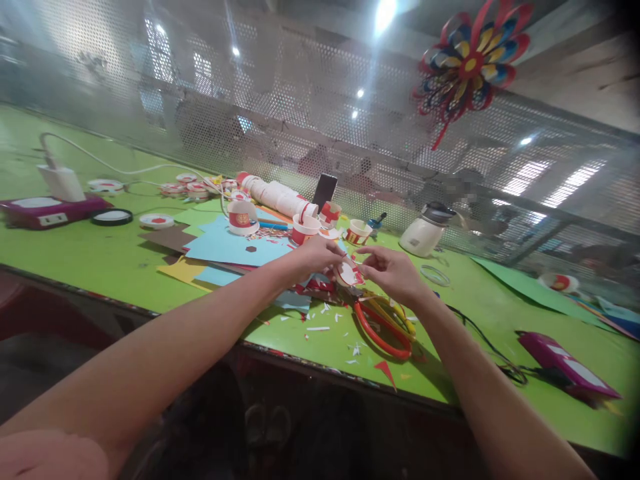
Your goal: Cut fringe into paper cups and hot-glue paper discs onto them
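Note:
My left hand [323, 255] is closed on a small white paper piece with red edges [347, 273] above the front of the table. My right hand [394, 271] meets the piece's right edge with its thumb, the index finger raised apart; its other fingers are partly hidden. Scissors with an orange handle [381, 343] lie just below, overlapping a yellow-handled tool [400, 317]. Behind my left hand stands a red-and-white paper cup [304, 230]. Light blue paper sheets [225, 243] spread under my left forearm.
White and red scraps [320, 328] litter the front edge. A stack of paper cups [277, 195], a phone [326, 190] and an upturned cup [243, 219] stand farther back. A white kettle [424, 233] is at back right. Purple boxes [565, 367] with cables flank the table.

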Action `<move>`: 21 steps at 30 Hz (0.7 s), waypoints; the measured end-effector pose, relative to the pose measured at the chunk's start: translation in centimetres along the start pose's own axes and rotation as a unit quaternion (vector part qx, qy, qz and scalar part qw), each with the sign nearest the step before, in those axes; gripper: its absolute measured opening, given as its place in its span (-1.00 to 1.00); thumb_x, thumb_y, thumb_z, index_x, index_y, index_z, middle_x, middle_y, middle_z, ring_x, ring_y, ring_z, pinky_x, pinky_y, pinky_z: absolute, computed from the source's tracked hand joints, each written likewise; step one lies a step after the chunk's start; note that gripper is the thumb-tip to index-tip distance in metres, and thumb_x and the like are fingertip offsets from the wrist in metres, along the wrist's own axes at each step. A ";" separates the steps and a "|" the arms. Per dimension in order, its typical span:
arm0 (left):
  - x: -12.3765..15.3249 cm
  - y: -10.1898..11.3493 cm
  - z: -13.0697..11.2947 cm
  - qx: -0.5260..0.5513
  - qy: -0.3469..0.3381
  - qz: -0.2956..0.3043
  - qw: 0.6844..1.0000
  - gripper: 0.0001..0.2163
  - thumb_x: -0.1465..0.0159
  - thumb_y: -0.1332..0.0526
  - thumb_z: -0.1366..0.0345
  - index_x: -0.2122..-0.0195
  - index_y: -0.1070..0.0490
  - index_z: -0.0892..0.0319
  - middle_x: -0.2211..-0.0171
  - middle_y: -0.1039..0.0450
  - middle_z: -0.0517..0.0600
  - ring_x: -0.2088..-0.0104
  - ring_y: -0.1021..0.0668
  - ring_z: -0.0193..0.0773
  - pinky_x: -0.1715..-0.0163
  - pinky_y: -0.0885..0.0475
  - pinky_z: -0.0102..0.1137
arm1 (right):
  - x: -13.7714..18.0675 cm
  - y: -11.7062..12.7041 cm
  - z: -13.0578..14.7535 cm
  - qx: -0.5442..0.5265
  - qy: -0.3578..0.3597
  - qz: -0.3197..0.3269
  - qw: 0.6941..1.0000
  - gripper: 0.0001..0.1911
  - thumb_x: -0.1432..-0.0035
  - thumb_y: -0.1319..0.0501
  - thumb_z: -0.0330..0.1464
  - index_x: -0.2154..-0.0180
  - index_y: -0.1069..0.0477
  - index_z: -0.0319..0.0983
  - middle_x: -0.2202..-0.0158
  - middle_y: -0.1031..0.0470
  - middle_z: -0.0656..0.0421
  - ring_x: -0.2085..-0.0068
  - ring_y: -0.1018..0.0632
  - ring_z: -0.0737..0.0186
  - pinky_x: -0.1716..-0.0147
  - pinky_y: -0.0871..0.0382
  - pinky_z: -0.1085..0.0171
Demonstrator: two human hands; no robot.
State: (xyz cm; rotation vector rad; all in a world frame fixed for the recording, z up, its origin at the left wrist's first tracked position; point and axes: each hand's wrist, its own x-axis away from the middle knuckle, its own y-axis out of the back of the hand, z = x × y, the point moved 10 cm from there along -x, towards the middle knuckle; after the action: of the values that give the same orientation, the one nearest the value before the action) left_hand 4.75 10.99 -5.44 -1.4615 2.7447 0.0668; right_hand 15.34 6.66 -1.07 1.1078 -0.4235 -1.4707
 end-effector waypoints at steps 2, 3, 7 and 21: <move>0.0 0.0 -0.1 0.001 -0.002 0.003 1.000 -0.91 -0.01 -0.14 0.59 0.52 -0.38 0.32 0.65 -0.39 -0.05 0.63 -0.43 -0.40 0.57 -0.35 -0.45 | 0.0 0.4 -0.2 -0.007 -0.010 -0.008 1.000 -0.61 -0.03 -0.18 -0.29 0.11 -0.43 -0.35 0.51 -0.48 0.15 0.51 -0.43 0.28 0.48 -0.30 0.28; 0.0 -0.1 -0.1 0.000 -0.003 0.004 1.000 -0.91 -0.01 -0.14 0.59 0.52 -0.38 0.32 0.65 -0.39 -0.05 0.63 -0.43 -0.40 0.57 -0.35 -0.44 | -0.1 0.5 -0.4 -0.010 -0.016 -0.012 1.000 -0.62 -0.04 -0.17 -0.27 0.12 -0.43 -0.36 0.52 -0.48 0.14 0.51 -0.44 0.27 0.48 -0.31 0.28; -0.2 0.1 -0.1 -0.006 -0.007 -0.002 1.000 -0.90 0.00 -0.14 0.60 0.51 -0.38 0.33 0.62 -0.40 -0.04 0.63 -0.43 -0.40 0.58 -0.33 -0.45 | -0.2 0.6 -1.2 -0.016 -0.048 -0.021 0.999 -0.65 -0.08 -0.14 -0.20 0.24 -0.46 -0.35 0.52 -0.48 0.12 0.51 -0.48 0.25 0.49 -0.33 0.28; 0.2 0.1 -0.7 -0.032 -0.020 -0.010 0.999 -0.88 -0.03 -0.12 0.57 0.43 -0.44 0.38 0.60 -0.44 0.01 0.63 -0.43 -0.41 0.56 -0.34 -0.45 | 0.1 -0.3 -1.6 0.038 -0.100 0.011 0.994 -0.59 -0.15 -0.10 -0.11 0.52 -0.43 -0.29 0.62 -0.43 0.22 0.56 -0.43 0.35 0.56 -0.27 0.35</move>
State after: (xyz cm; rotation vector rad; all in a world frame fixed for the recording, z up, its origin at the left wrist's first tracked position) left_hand 4.49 10.83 -4.73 -1.4845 2.7197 0.1836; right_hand 16.49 7.16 -2.18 1.0158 -0.6351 -1.5638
